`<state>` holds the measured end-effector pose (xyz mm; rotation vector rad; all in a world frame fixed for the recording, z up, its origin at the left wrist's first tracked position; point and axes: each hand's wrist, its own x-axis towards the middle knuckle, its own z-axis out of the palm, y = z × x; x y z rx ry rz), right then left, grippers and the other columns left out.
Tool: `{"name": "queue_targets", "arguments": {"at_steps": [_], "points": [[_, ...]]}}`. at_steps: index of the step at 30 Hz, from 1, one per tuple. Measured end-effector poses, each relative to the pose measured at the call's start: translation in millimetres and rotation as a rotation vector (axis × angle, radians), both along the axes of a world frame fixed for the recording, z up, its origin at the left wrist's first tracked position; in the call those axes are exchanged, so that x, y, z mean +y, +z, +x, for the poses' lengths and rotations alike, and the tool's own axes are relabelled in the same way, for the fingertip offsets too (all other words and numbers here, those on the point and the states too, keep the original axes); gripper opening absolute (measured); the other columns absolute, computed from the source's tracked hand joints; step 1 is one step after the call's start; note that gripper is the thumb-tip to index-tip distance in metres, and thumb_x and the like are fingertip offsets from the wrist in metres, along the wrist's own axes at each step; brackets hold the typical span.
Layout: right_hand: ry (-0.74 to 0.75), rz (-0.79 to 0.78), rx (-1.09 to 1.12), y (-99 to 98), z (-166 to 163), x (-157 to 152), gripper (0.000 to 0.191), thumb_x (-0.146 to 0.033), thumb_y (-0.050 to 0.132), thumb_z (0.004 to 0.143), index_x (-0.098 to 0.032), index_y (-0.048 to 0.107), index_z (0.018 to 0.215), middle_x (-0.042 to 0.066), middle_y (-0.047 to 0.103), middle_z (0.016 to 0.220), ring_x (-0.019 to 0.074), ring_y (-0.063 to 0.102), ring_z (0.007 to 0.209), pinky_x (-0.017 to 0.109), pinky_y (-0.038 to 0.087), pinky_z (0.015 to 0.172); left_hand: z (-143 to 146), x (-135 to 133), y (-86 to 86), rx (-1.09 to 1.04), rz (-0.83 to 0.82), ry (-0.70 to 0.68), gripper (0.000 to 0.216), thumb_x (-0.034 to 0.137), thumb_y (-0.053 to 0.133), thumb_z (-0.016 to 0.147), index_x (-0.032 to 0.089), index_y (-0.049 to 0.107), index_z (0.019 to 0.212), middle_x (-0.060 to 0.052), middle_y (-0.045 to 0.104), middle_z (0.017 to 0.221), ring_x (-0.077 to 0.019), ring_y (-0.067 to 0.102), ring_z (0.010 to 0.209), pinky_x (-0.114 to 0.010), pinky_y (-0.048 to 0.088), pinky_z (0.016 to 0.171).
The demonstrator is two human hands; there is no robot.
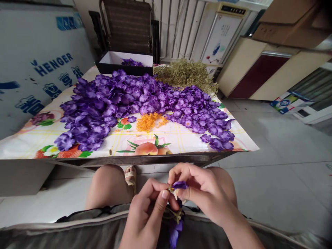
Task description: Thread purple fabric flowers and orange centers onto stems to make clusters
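Observation:
Over my lap, my left hand (153,204) pinches a thin green stem (170,188) between thumb and forefinger. My right hand (197,186) is closed on a purple artificial flower petal (180,185) at that stem's tip, so the two hands nearly touch. Below them hangs more of the same sprig, with greenish stems and a purple flower (176,232). On the table in front lies a wide heap of purple flower petals (124,93). A small pile of orange flower centres (149,121) sits in the middle of its near side.
A patterned tablecloth (181,138) covers the table. At its back stand a black box (114,67) with purple petals inside and a bundle of green stems (185,74). A chair (127,24) is behind, a white cabinet (33,69) at left, cardboard boxes (290,24) at right.

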<state>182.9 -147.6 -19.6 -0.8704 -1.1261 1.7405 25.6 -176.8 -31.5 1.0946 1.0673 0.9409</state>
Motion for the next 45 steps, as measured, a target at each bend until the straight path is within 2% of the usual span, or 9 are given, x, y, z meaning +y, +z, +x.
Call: {"name": "queue_targets", "arguments": {"at_steps": [6, 9, 14, 20, 26, 35, 45], "points": [[0.036, -0.004, -0.026, -2.1, -8.1, 1.3, 0.019, -0.013, 0.065, 0.080, -0.017, 0.052, 0.068, -0.001, 0.058, 0.089, 0.0073, 0.059, 0.058, 0.024, 0.046, 0.059, -8.0, -0.5, 0.9, 0.007, -0.007, 0.011, 0.022, 0.031, 0.052, 0.094, 0.018, 0.059, 0.078, 0.000, 0.065, 0.071, -0.0123, 0.059, 0.068, -0.020, 0.047, 0.065], [0.015, 0.013, -0.078, -3.8, -6.6, 1.0, 0.018, -0.011, 0.065, 0.079, -0.019, 0.053, 0.069, 0.000, 0.059, 0.087, 0.0093, 0.059, 0.065, 0.024, 0.046, 0.061, -7.5, 0.6, -0.1, 0.005, -0.017, 0.000, 0.023, 0.033, 0.052, 0.094, 0.017, 0.060, 0.078, 0.000, 0.064, 0.071, -0.0120, 0.059, 0.067, -0.020, 0.046, 0.065], [-0.016, 0.003, -0.112, -8.0, 1.2, -0.1, 0.019, -0.011, 0.067, 0.079, -0.020, 0.054, 0.068, 0.000, 0.061, 0.087, 0.0124, 0.059, 0.081, 0.025, 0.045, 0.071, -1.5, 1.7, -0.8, -0.021, -0.049, -0.013, 0.025, 0.034, 0.053, 0.093, 0.017, 0.059, 0.077, 0.000, 0.063, 0.069, -0.0114, 0.058, 0.065, -0.020, 0.045, 0.062], [-0.009, -0.054, -0.055, -15.2, 12.0, -0.6, 0.019, -0.011, 0.068, 0.078, -0.020, 0.054, 0.070, 0.000, 0.062, 0.090, 0.0137, 0.059, 0.084, 0.026, 0.044, 0.074, 6.8, 1.7, -1.9, -0.025, -0.092, -0.019, 0.025, 0.035, 0.053, 0.093, 0.017, 0.059, 0.078, -0.001, 0.065, 0.069, -0.0123, 0.059, 0.064, -0.021, 0.046, 0.062], [-0.001, -0.042, -0.069, -16.6, 23.6, -2.5, 0.018, -0.012, 0.068, 0.079, -0.020, 0.055, 0.070, 0.001, 0.062, 0.090, 0.0156, 0.058, 0.088, 0.030, 0.042, 0.078, 16.0, 0.3, -2.9, 0.004, -0.084, -0.027, 0.027, 0.036, 0.053, 0.093, 0.016, 0.060, 0.075, -0.001, 0.064, 0.068, -0.0117, 0.059, 0.065, -0.020, 0.045, 0.063], [0.033, -0.021, -0.080, -12.6, 15.5, -0.6, 0.020, -0.014, 0.069, 0.078, -0.020, 0.052, 0.068, 0.001, 0.061, 0.088, 0.0142, 0.058, 0.083, 0.027, 0.043, 0.073, 11.9, -1.2, 1.3, 0.016, -0.066, 0.029, 0.029, 0.038, 0.057, 0.090, 0.016, 0.060, 0.072, -0.001, 0.065, 0.065, -0.0128, 0.059, 0.062, -0.021, 0.045, 0.061], [0.060, -0.020, -0.055, -11.8, 2.0, 1.7, 0.022, -0.018, 0.070, 0.079, -0.020, 0.051, 0.069, 0.001, 0.059, 0.085, 0.0134, 0.055, 0.077, 0.026, 0.040, 0.066, 0.0, -4.6, 3.5, 0.000, -0.088, 0.027, 0.027, 0.036, 0.055, 0.092, 0.016, 0.059, 0.074, -0.001, 0.064, 0.066, -0.0122, 0.058, 0.062, -0.021, 0.045, 0.060]]}}
